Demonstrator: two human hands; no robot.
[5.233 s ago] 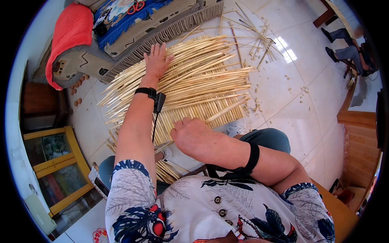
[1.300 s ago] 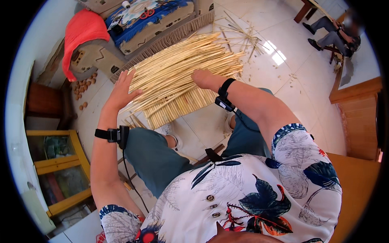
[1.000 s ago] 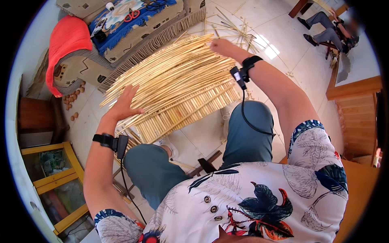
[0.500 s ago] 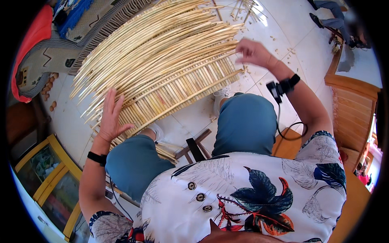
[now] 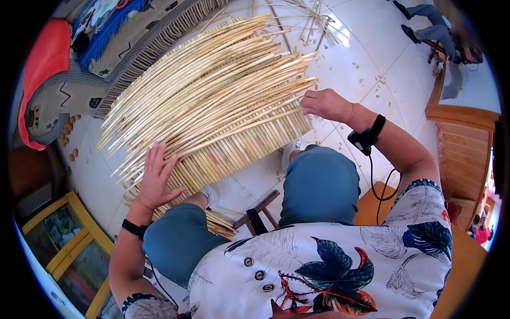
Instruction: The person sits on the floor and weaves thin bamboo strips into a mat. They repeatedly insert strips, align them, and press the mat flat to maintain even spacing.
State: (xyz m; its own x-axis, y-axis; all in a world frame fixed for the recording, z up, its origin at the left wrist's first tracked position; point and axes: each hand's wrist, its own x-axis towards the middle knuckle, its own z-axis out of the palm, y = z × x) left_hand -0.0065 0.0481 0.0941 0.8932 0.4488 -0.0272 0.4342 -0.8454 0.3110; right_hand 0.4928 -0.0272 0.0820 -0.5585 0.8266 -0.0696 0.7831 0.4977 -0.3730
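Observation:
Long pale stalks [image 5: 204, 87] lie side by side, slanting up to the right, over a layer of short crosswise stalks [image 5: 241, 139]. My right hand [image 5: 328, 105] is at the right end of the nearest long stalk [image 5: 255, 127], its fingers closed around the tip. On the left ends of the long stalks rests my left hand [image 5: 158, 178], fingers spread and thumb out to the side. The near strip of the crosswise layer shows bare below the nearest long stalk. Both wrists wear black bands, the right one with a small device and cable.
My knees [image 5: 321, 183] flank the near edge of the stalks. Loose stalks [image 5: 319, 24] and small cut bits are scattered on the tiled floor. A patterned sofa [image 5: 64, 98] stands at left, a glass-fronted yellow cabinet [image 5: 69, 234] below it. Another person's legs [image 5: 433, 29] show far right.
The nearest long stalk has shifted away from me, up toward the others. My right hand has come down onto its end; my left hand stays spread at the left ends.

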